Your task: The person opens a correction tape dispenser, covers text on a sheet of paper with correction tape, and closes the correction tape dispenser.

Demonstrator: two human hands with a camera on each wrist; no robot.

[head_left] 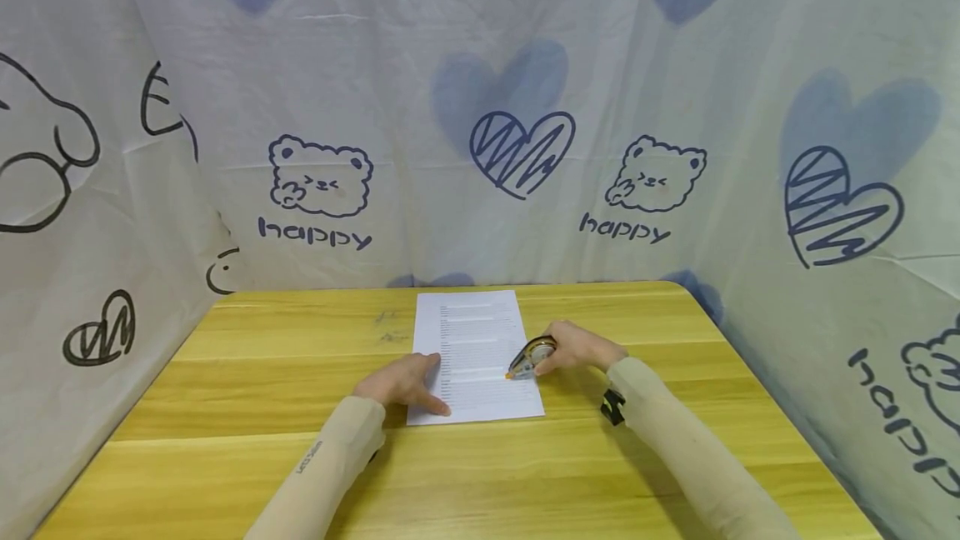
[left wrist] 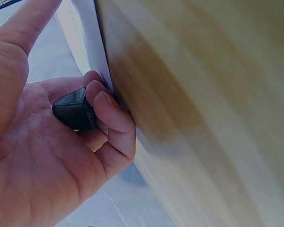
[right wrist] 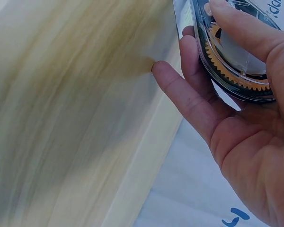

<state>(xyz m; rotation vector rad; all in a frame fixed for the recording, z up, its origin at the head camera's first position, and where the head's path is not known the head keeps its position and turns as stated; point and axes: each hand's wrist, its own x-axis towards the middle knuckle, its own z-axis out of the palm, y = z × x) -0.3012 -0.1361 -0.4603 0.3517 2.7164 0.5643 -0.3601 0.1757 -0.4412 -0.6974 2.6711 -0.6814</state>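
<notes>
A white sheet of printed paper lies on the wooden table. My left hand rests on its lower left part, thumb on the sheet. In the left wrist view that hand's curled fingers hold a small dark, glossy cap-like piece against the palm. My right hand grips a correction tape dispenser by its body, its orange tip down at the paper's right side. A clear case and an orange toothed wheel show on the correction tape in the right wrist view. Whether the tip touches the paper, I cannot tell.
The yellow wood-grain table reaches back to a white curtain with hearts and bears. More curtain hangs at both sides. A dark band-like item sits at the right wrist.
</notes>
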